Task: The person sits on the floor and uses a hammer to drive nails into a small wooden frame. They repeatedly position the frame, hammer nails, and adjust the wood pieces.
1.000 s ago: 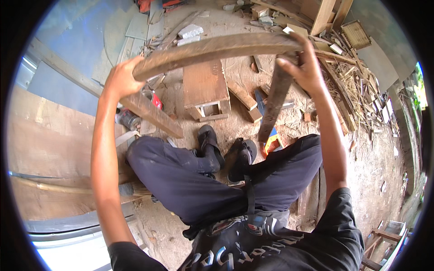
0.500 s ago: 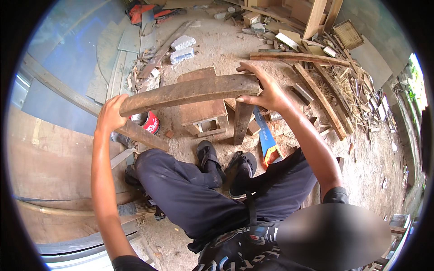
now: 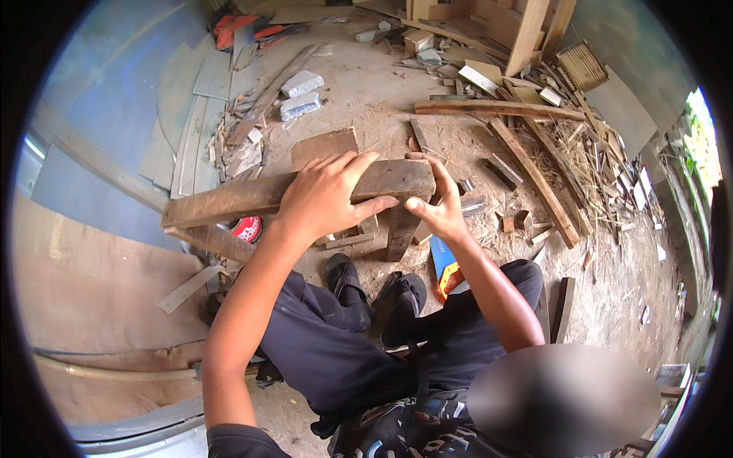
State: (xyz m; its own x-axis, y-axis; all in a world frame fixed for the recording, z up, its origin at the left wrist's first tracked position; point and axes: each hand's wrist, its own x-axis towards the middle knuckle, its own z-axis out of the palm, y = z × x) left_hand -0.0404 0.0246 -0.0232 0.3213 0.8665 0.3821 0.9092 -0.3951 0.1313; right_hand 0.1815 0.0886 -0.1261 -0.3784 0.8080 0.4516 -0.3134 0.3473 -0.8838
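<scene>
A thick, weathered wooden beam lies crosswise in front of me. One shorter wooden piece runs down from near its right end, and another from its left end. My left hand grips the beam right of its middle, fingers over the top and thumb along the near face. At the right end, my right hand is closed around the corner, thumb on the near side. Behind the beam, a brown wooden block or stool is partly hidden by the beam and my left hand.
A handsaw with blue blade and orange-yellow handle lies by my right foot. A red can stands behind the left piece. Two pale blocks lie farther back. Loose timber and scraps cover the right; a panelled wall bounds the left.
My left hand has moved from the beam's left end to right of its middle. The beam's left end sits lower and farther left; my right hand has shifted down slightly, still at the right end.
</scene>
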